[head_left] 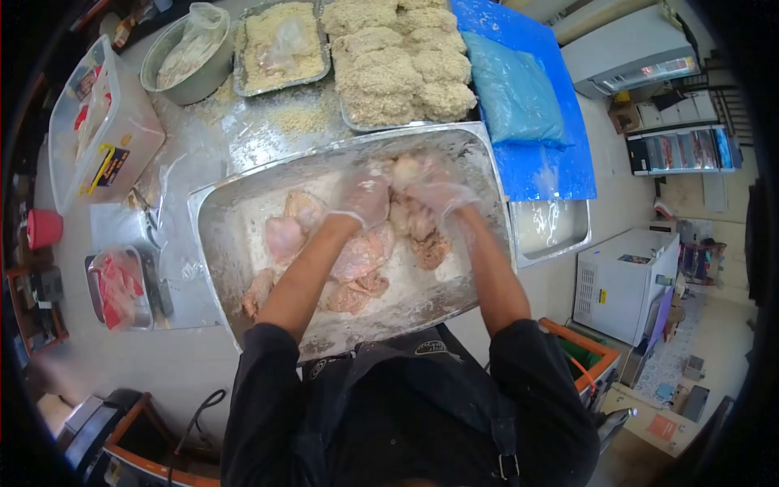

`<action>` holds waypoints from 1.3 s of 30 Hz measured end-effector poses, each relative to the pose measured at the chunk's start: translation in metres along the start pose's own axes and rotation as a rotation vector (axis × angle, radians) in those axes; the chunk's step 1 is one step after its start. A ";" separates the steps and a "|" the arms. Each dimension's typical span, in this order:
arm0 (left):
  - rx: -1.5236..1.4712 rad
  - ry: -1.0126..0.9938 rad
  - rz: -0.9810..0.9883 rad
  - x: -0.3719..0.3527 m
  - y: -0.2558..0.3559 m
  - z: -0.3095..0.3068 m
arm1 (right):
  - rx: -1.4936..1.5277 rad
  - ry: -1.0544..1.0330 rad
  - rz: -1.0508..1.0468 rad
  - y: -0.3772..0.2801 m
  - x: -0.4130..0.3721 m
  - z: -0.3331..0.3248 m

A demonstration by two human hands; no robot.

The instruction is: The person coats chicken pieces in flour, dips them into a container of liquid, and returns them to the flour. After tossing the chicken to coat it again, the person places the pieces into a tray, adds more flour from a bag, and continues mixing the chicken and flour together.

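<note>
the tub (223, 243) is dull, powder-smeared metal; the bench (243, 142), glossy metal. gloves (365, 199): thin clear plastic. blue bag (515, 93): shiny, creased plastic. sleeves (268, 365): matt cloth.

You're in a black top (560, 414), sleeves (273, 345) ending near the elbows. Dark apron (393, 377): pale oval logo (430, 347), strap (504, 434) with metal buckle (510, 467). Loose see-through gloves (462, 195) on your left hand (367, 197) and right hand (441, 185), motion-blurred.

bright indoor light, glare on metal table (243, 146), blurred left hand (364, 196) and right hand (445, 191); fisheye bending, black edges
</note>
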State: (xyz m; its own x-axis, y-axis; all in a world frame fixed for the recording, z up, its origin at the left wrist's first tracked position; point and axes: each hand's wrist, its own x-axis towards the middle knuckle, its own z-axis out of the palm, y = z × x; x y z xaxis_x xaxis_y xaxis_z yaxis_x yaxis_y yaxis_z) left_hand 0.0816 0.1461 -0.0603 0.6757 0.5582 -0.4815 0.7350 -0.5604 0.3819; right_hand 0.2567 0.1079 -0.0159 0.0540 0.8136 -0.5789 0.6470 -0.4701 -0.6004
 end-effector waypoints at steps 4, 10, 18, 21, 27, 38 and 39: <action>-0.679 -0.003 -0.137 -0.050 0.001 -0.032 | 0.398 -0.069 -0.301 -0.035 -0.029 0.037; -0.152 0.135 -0.047 -0.174 -0.058 -0.045 | 0.357 -0.194 -0.643 -0.041 -0.045 0.108; 0.175 0.438 0.211 -0.175 -0.049 -0.008 | -0.525 0.153 -0.186 0.012 -0.025 0.000; 0.107 0.641 0.245 -0.159 -0.038 0.001 | -0.508 0.118 -0.048 0.025 0.012 0.009; -0.196 0.581 0.184 -0.185 -0.034 -0.021 | 0.148 -0.197 -0.152 -0.017 -0.020 0.064; -0.478 0.422 0.019 -0.219 -0.028 -0.051 | -0.292 -0.402 -0.660 0.052 -0.077 0.050; -0.466 0.426 0.025 -0.219 -0.029 -0.047 | -0.294 -0.358 -0.553 0.036 -0.090 0.029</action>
State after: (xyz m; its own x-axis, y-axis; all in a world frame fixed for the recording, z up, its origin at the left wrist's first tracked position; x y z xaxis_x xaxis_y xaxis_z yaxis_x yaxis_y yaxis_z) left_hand -0.0850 0.0689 0.0711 0.5856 0.7968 -0.1488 0.6015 -0.3042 0.7387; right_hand 0.2532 0.0074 -0.0017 -0.5608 0.7200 -0.4088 0.6879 0.1304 -0.7140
